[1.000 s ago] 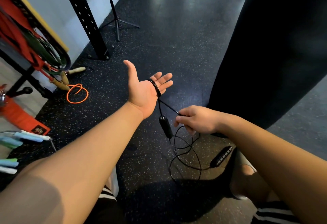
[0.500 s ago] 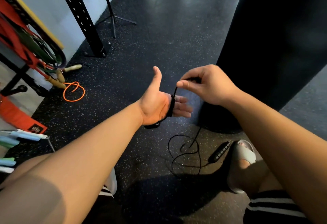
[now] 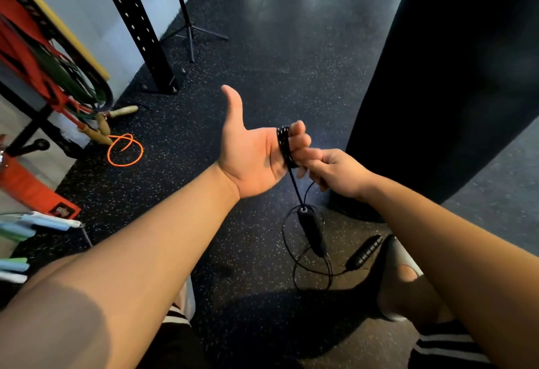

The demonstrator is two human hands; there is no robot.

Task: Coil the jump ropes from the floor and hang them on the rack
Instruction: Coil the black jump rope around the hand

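Observation:
My left hand (image 3: 250, 155) is held out palm up, thumb raised, with a coil of thin black jump rope (image 3: 284, 147) wound round its fingers. My right hand (image 3: 335, 171) pinches the black cord just below that coil. One black handle (image 3: 312, 230) dangles from the cord under my hands. The other black handle (image 3: 364, 252) lies on the floor by my right foot, with loose loops of cord (image 3: 312, 269) beside it. An orange rope (image 3: 125, 149) with wooden handles (image 3: 102, 128) lies on the floor at the left, below the rack (image 3: 38, 77).
The rack at the left carries red and green bands. A black perforated upright (image 3: 137, 27) and a thin tripod stand (image 3: 189, 30) rise from the speckled floor. A big black punching bag (image 3: 455, 77) fills the right. Pale blue and green handles (image 3: 38, 222) lie at the left edge.
My right hand came down from above my left fingers to below them, laying another turn of cord. The dangling handle swung back into sight under my hands.

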